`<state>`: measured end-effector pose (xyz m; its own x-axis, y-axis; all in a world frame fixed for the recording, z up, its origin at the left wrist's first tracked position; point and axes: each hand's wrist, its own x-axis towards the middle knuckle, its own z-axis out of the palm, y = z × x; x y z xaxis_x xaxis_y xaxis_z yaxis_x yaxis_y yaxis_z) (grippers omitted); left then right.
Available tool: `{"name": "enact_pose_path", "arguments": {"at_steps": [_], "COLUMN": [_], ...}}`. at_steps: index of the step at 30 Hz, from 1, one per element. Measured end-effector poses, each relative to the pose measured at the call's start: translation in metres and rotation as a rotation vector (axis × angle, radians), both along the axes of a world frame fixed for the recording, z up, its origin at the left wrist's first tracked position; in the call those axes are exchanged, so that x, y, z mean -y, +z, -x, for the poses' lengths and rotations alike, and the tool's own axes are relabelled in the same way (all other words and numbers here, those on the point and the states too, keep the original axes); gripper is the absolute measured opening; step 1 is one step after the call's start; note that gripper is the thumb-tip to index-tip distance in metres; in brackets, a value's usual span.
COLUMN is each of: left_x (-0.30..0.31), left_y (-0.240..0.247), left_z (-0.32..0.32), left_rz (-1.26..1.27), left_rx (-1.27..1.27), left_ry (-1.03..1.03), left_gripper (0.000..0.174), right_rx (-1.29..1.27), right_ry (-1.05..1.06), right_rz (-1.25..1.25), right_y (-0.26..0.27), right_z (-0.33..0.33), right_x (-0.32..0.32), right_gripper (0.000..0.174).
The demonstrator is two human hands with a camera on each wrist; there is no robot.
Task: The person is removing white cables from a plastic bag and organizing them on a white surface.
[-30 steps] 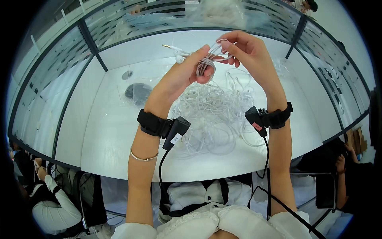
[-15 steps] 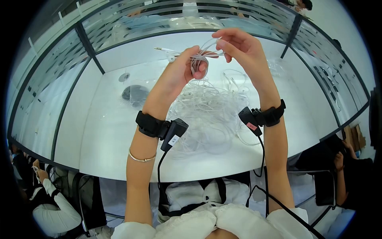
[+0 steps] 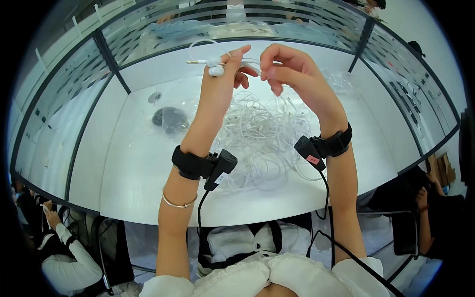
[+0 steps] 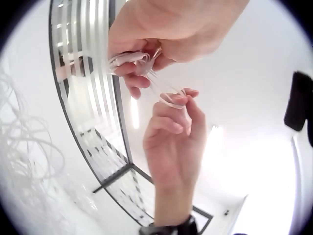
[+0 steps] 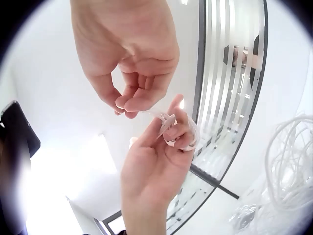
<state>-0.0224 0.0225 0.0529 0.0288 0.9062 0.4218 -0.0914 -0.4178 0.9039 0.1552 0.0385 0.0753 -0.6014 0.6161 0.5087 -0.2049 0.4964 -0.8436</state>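
Note:
Above the table, the left hand (image 3: 217, 89) grips a coiled bundle of white earphone cable (image 5: 193, 137), looped about its fingers. A white earbud (image 3: 216, 71) and a gold-tipped plug (image 3: 193, 62) stick out on the left side of that hand in the head view. Facing it, the right hand (image 3: 302, 79) pinches a loop of the same cable (image 4: 171, 104) between thumb and fingertips. Thin strands run between the two hands in both wrist views.
A large tangle of white cables (image 3: 257, 133) lies mid-table (image 3: 133, 183) below the hands. Left of it is a dark round item in clear plastic (image 3: 170, 119). Low panels (image 3: 94, 128) enclose the table's back and sides. Other people sit at both lower sides.
The left hand has turned and moved left, so the coil is now mostly hidden behind it in the head view. The right hand has shifted slightly left and lower, and its fingers have drawn closer together.

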Motion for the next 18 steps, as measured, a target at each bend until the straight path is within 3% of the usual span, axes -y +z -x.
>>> {"name": "enact_pose_path", "arguments": {"at_steps": [9, 13, 14, 18], "left_x": [0.012, 0.02, 0.02, 0.016], "left_y": [0.008, 0.016, 0.016, 0.017], "left_z": [0.002, -0.002, -0.001, 0.009], "left_rz": [-0.006, -0.106, -0.098, -0.028], "left_rx": [0.203, 0.237, 0.26, 0.421], "left_ry": [-0.191, 0.026, -0.024, -0.28], "left_gripper": [0.034, 0.031, 0.03, 0.029], "right_rx": [-0.133, -0.092, -0.045, -0.113], "right_ry": [0.258, 0.21, 0.183, 0.419], "right_rz": [0.311, 0.253, 0.237, 0.346], "right_y": [0.005, 0.008, 0.01, -0.005], "right_z": [-0.004, 0.001, 0.001, 0.004], "right_x": [0.004, 0.013, 0.016, 0.002], "right_gripper": [0.016, 0.018, 0.019, 0.019]}}
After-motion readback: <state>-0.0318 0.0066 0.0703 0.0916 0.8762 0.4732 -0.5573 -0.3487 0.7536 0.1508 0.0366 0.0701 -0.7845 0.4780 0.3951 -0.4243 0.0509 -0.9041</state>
